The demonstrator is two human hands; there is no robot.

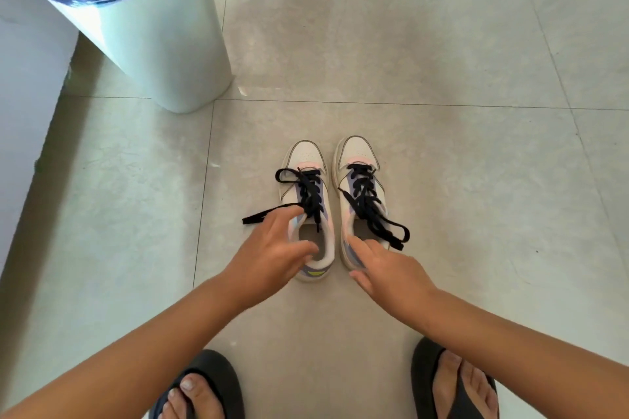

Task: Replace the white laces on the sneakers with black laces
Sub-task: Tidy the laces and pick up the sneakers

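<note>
Two white sneakers stand side by side on the tiled floor, toes pointing away from me. The left sneaker (304,155) carries black laces (311,192), whose loose ends trail off to the left. The right sneaker (357,148) also has black laces (369,204), with ends hanging over its right side. My left hand (269,255) reaches over the left sneaker's heel opening, fingers spread and touching the collar. My right hand (391,269) lies at the right sneaker's heel, fingers straight, fingertips touching the collar. No white laces are in view.
A white bin (163,44) lined with a blue bag stands at the back left, next to a white wall (20,78). My feet in black sandals (204,381) (456,381) are at the bottom edge. Glossy floor tiles stretch to the right.
</note>
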